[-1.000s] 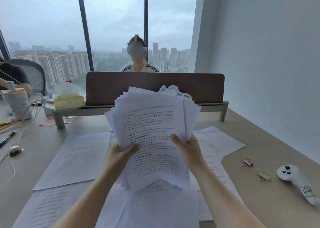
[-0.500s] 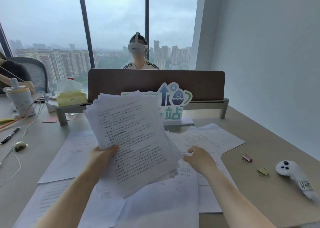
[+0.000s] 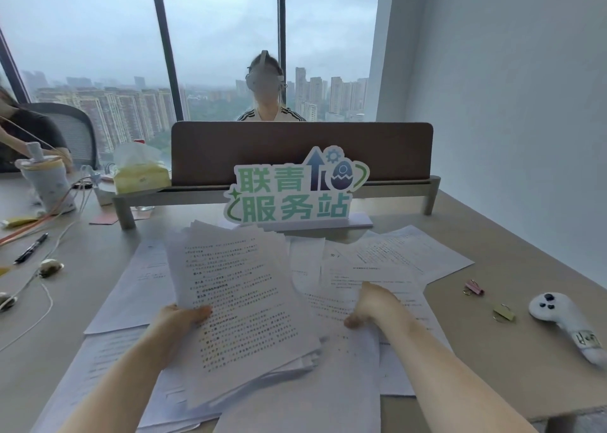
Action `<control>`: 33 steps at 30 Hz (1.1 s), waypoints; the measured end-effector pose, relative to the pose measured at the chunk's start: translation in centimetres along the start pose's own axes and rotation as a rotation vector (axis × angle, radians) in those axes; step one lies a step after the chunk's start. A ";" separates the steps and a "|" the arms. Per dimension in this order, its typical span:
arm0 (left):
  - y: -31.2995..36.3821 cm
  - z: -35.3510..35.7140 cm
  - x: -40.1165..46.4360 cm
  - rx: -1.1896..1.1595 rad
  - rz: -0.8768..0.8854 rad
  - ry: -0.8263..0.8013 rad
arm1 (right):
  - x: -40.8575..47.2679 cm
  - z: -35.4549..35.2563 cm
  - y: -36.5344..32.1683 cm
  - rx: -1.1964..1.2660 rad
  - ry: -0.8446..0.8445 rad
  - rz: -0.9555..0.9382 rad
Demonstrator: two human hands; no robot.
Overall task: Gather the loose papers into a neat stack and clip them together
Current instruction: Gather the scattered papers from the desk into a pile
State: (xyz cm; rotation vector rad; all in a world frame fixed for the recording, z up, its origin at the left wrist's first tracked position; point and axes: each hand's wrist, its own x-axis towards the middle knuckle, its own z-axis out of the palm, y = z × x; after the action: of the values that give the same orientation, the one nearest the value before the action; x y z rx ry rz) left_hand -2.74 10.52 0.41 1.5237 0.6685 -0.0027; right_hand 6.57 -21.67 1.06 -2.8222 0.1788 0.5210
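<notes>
Our left hand (image 3: 179, 322) gripped the uneven stack of papers (image 3: 243, 304) above the counter (image 3: 486, 350), fingers clamped on its left edge. Our right hand (image 3: 372, 304) pinched a loose sheet (image 3: 371, 273) lying flat. Farther right lay two binder clips (image 3: 474, 287).

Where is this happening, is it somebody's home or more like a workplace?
Most likely a shared office high up in a city tower. A long desk has a divider screen with another person seated behind it, printed papers lie spread out, and the tall windows look onto high-rise blocks.
</notes>
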 end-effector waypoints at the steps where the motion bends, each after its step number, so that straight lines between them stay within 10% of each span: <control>1: 0.0 0.1 -0.1 0.000 -0.003 -0.004 | 0.1 0.1 -0.1 0.019 -0.006 0.008; 16: 0.4 1.1 0.4 -0.024 0.010 -0.033 | 2.7 -3.0 5.8 0.323 0.462 -0.013; 22: 0.5 2.1 0.9 -0.009 -0.010 -0.054 | 2.7 -1.8 7.3 0.185 0.255 0.330; 33: -0.2 2.5 0.8 -0.034 -0.012 -0.055 | 3.5 -1.8 6.5 0.196 0.152 0.338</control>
State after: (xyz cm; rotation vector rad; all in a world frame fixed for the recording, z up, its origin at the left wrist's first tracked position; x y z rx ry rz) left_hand -1.12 8.52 -0.35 1.4818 0.6305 -0.0423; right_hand 9.35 -28.66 -0.09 -2.6470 0.7057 0.3336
